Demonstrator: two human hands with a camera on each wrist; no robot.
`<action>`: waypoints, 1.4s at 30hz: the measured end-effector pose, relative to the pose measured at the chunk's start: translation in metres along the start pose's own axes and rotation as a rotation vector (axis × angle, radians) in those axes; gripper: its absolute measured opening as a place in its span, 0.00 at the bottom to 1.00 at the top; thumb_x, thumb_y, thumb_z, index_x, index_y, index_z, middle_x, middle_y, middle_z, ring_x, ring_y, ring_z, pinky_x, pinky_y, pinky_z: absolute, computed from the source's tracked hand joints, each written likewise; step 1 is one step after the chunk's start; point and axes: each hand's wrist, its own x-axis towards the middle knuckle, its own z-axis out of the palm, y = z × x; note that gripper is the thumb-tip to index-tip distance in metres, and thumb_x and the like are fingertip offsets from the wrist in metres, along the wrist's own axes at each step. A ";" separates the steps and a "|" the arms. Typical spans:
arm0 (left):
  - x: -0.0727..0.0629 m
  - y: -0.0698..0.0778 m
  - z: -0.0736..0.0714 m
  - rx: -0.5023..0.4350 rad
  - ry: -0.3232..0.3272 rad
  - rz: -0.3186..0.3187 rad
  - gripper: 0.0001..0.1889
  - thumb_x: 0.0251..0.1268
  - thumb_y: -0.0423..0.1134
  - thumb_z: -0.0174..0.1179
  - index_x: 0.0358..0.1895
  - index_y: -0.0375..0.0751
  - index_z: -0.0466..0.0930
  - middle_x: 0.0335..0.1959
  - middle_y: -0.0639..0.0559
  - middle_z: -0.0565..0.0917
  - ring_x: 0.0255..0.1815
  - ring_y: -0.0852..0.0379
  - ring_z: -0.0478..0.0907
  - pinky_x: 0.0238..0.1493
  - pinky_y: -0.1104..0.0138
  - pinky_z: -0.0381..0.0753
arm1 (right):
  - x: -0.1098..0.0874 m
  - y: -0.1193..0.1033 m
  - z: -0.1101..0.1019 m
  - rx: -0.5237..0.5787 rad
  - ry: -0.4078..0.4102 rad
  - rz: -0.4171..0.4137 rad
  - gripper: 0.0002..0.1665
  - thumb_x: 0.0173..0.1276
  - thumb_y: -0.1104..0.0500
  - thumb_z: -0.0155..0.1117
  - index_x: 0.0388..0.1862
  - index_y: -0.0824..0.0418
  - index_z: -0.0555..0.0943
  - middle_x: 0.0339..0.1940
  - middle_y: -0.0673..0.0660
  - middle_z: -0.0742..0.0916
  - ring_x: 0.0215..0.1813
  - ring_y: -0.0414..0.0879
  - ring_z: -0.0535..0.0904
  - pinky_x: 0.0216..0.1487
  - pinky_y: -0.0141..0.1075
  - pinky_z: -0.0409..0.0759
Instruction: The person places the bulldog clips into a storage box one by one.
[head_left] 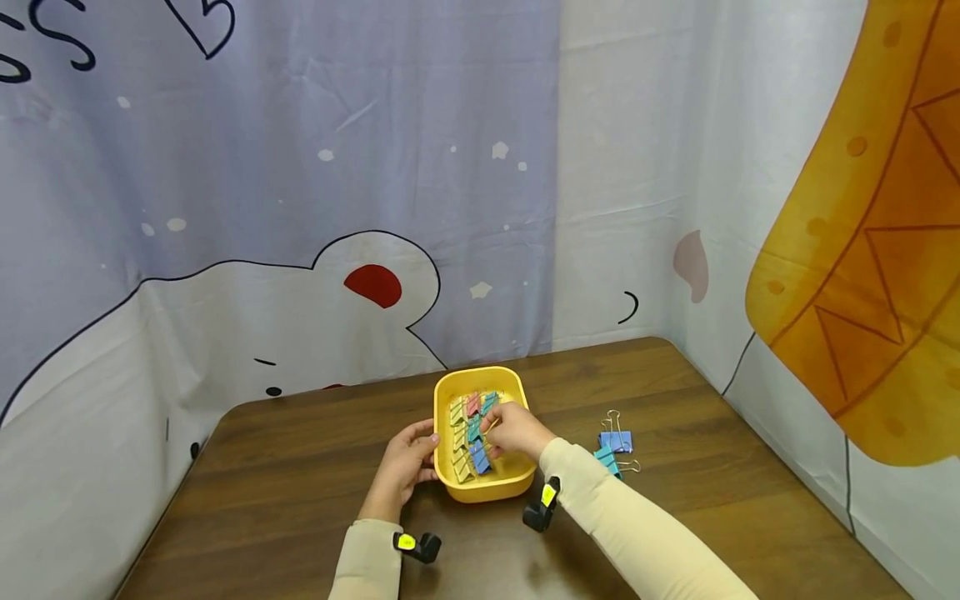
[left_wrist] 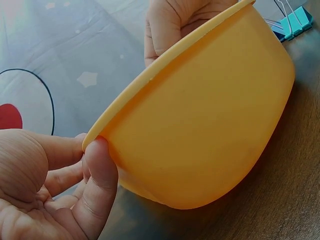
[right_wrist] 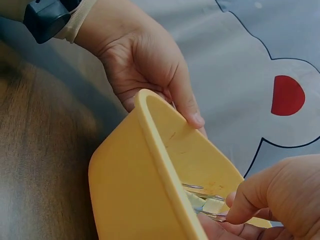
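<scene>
A yellow plastic tray (head_left: 487,493) holds binder clips laid in rows: yellow clips (head_left: 462,465) on the left, a pink clip (head_left: 473,404) at the far end, teal clips (head_left: 474,429) and a blue clip (head_left: 480,457). My left hand (head_left: 408,458) grips the tray's left rim, with the thumb (left_wrist: 100,160) against the outer wall in the left wrist view. My right hand (head_left: 519,431) reaches in over the right rim and pinches a binder clip by its wire handle (right_wrist: 216,217). Its fingers partly hide that clip.
On the brown wooden table (head_left: 300,483), a loose blue binder clip (head_left: 617,441) and a loose teal binder clip (head_left: 608,461) lie right of the tray, beyond my right forearm. A printed curtain (head_left: 420,167) hangs behind the table and along its right side.
</scene>
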 end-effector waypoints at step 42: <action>0.002 -0.001 -0.001 0.002 0.000 -0.001 0.24 0.77 0.35 0.55 0.72 0.35 0.67 0.42 0.38 0.80 0.27 0.57 0.76 0.21 0.68 0.83 | -0.014 0.037 -0.130 -0.129 0.164 -0.087 0.11 0.73 0.62 0.60 0.50 0.65 0.82 0.41 0.59 0.86 0.38 0.47 0.83 0.44 0.47 0.86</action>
